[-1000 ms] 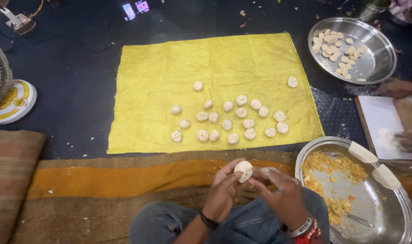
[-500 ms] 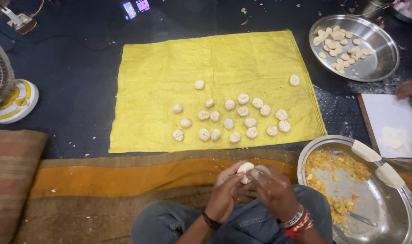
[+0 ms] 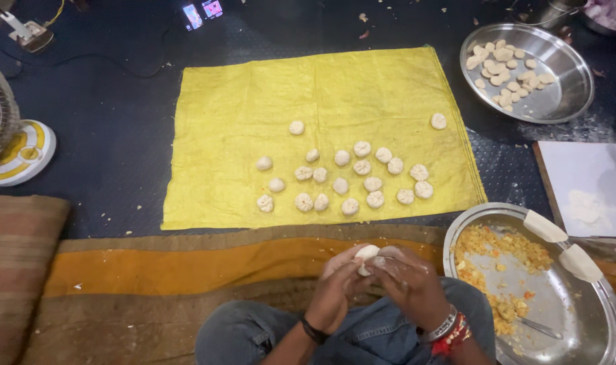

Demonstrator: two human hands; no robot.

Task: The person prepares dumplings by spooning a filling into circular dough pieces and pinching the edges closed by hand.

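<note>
Two hands meet over the lap, near the bottom of the view, both closed around one small pale dumpling [image 3: 366, 255]. The left hand [image 3: 338, 290] cups it from below, fingers curled narrowly under it; the right hand [image 3: 409, 284] pinches at its top and right side with fingers drawn close together. Only the dumpling's crown shows between them.

It looks light and soft, likely thin dough over filling, so it would dent or tear under a hard squeeze; a floury surface probably keeps it from sticking. The safest hold seems to be a loose cradle under the base, with fingertips working only the pleated top.

On the far side, a yellow cloth [image 3: 240, 101] carries about twenty finished dumplings [image 3: 354, 177] in loose rows, apart from one another. To the near right stands a steel tray [image 3: 592, 324] with orange-yellow filling [image 3: 504, 243] and a spoon [image 3: 539, 327]. Far right, another steel tray [image 3: 571, 88] holds flat dough rounds [image 3: 504, 64]. A white board [image 3: 592, 182] lies between the trays, and a fan [image 3: 4, 135] stands at far left.
</note>
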